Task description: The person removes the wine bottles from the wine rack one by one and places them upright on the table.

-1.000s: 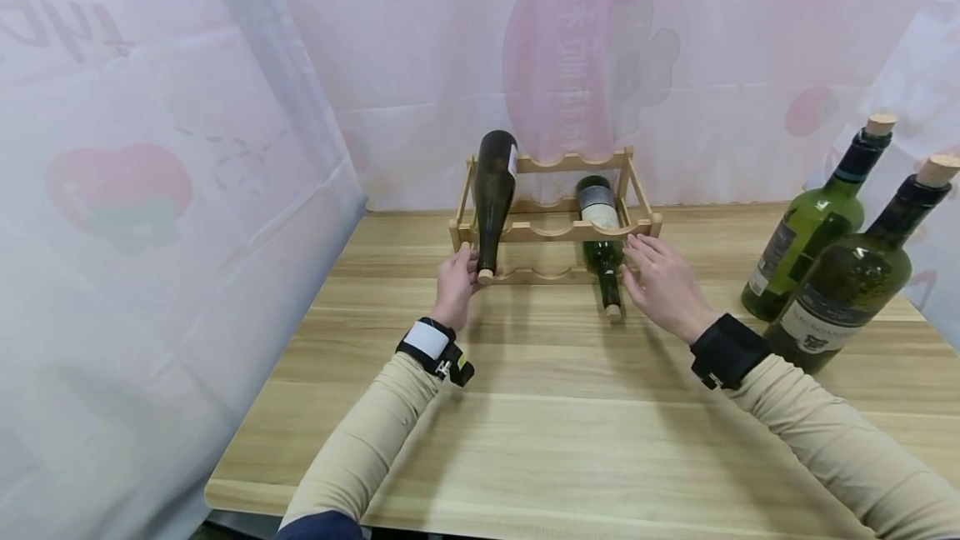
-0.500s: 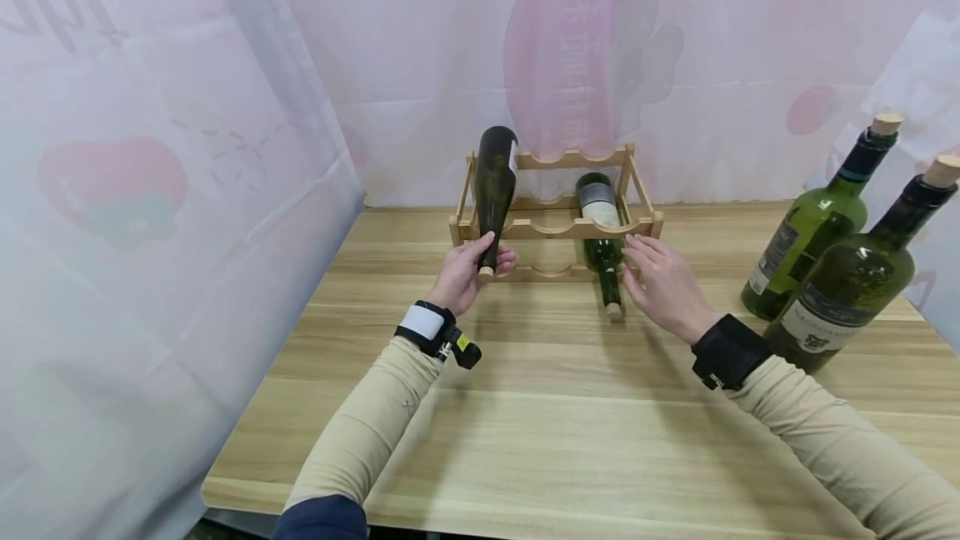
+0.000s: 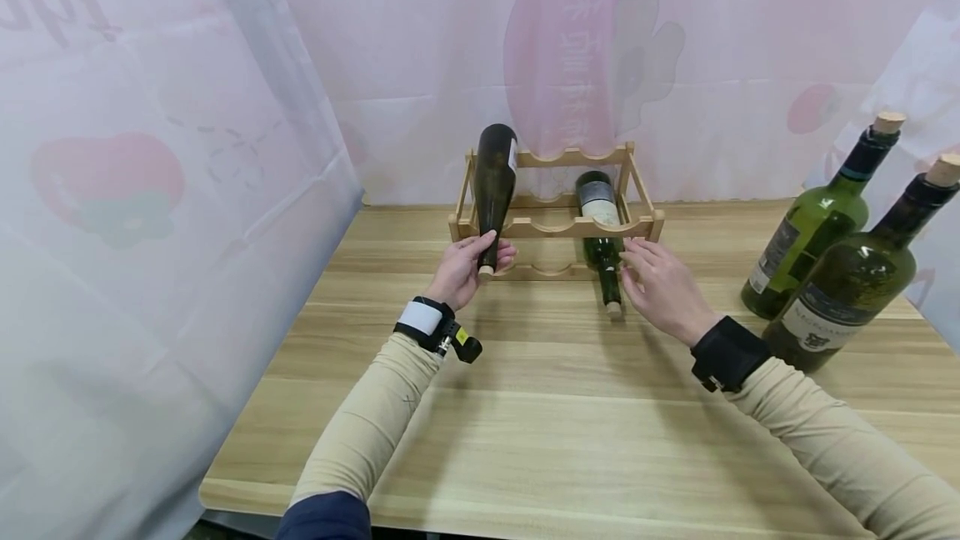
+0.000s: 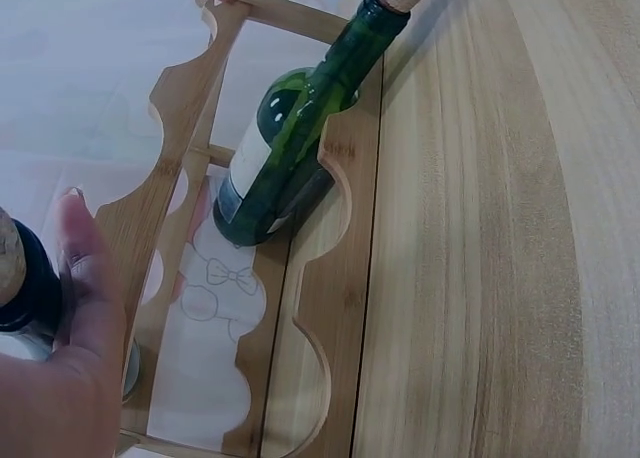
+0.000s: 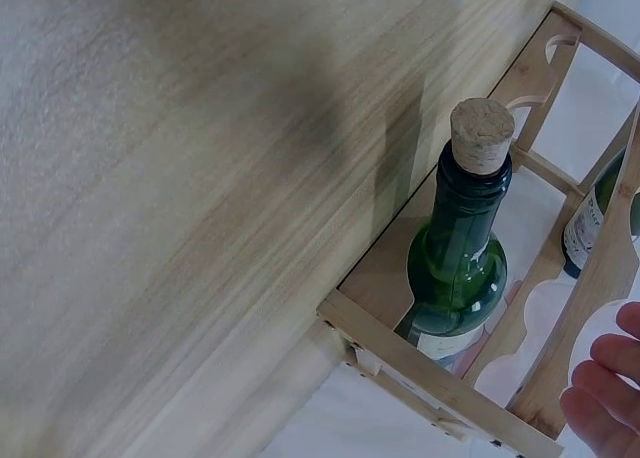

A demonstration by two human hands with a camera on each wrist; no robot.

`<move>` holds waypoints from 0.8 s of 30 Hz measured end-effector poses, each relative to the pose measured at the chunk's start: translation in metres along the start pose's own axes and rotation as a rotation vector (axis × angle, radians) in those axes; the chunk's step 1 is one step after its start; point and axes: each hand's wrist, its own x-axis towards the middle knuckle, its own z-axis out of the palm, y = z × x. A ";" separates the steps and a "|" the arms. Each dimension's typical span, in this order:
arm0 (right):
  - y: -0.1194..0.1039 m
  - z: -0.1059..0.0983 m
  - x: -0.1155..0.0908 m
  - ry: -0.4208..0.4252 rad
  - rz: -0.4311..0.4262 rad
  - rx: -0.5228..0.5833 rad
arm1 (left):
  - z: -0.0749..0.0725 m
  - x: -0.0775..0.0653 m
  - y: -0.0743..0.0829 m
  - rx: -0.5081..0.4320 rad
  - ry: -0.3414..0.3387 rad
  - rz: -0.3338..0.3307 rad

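Note:
A two-tier wooden wine rack (image 3: 558, 228) stands at the back of the table. My left hand (image 3: 459, 269) grips the neck of a dark wine bottle (image 3: 495, 177), thumb on top and fingers beneath. That bottle lies in the upper tier's left slot, its corked end towards me. In the left wrist view, its cork (image 4: 10, 258) shows beside the thumb. A green wine bottle (image 3: 603, 252) lies in the lower tier on the right, cork towards me. My right hand (image 3: 663, 286) is at the rack's right front corner, fingertips touching the upper rail, close to the green bottle's neck.
Two corked wine bottles stand upright on the table's right side: a light green bottle (image 3: 813, 232) and, nearer me, a darker bottle (image 3: 847, 282). A printed curtain (image 3: 420, 132) hangs behind and left of the wooden table (image 3: 525, 440).
My left hand has moved from the rack's lower left front to the dark bottle's neck and taken hold of it. The right hand has stayed at the rack's right corner.

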 end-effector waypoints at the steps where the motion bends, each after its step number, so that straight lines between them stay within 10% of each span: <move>1: 0.000 0.000 0.000 -0.001 0.001 0.001 | 0.000 0.000 0.000 0.001 -0.001 0.002; 24: -0.018 0.003 0.007 -0.066 0.042 0.094 | 0.002 0.002 -0.002 0.007 0.037 0.022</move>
